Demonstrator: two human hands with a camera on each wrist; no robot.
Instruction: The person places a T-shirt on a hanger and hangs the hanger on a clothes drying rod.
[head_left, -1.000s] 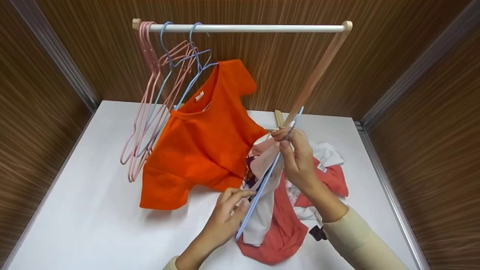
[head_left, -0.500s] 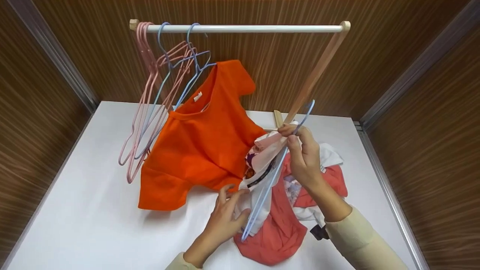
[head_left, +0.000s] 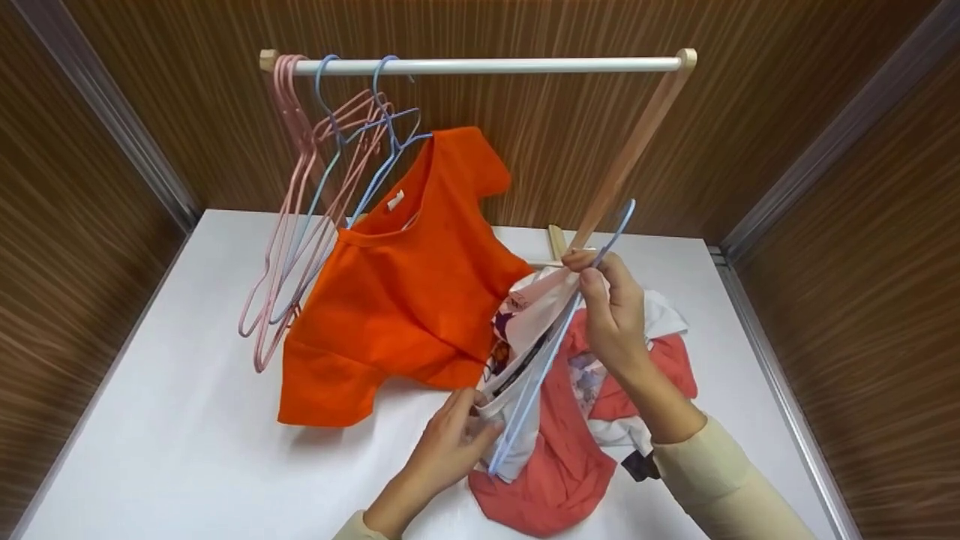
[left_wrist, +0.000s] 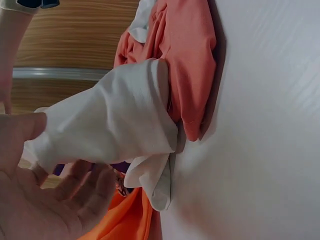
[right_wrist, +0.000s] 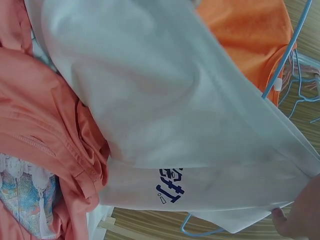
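Observation:
My right hand [head_left: 615,311] holds a light blue hanger [head_left: 621,229] near its neck, together with the gathered edge of a white T-shirt [head_left: 514,424]. The hanger slants down toward my left hand, its lower end beside the shirt. My left hand [head_left: 450,439] grips the shirt's white edge, fingers curled at the opening and thumb on the near side. In the left wrist view, white cloth [left_wrist: 112,117] passes between the thumb and fingers. Dark lettering [right_wrist: 171,186] shows on the shirt in the right wrist view. Folds hide part of the hanger.
Coral-red clothing [head_left: 555,480] lies beneath and beside the shirt on the white table [head_left: 165,420]. An orange top [head_left: 405,300] hangs on a blue hanger from the white rail [head_left: 487,66]. Several pink hangers [head_left: 289,105] hang at its left end. The wooden rack leg [head_left: 634,154] stands behind my right hand.
My right hand has moved slightly right and the hanger's hook has come further out above it. My left fingers have closed on the shirt's edge. The orange top stays hanging.

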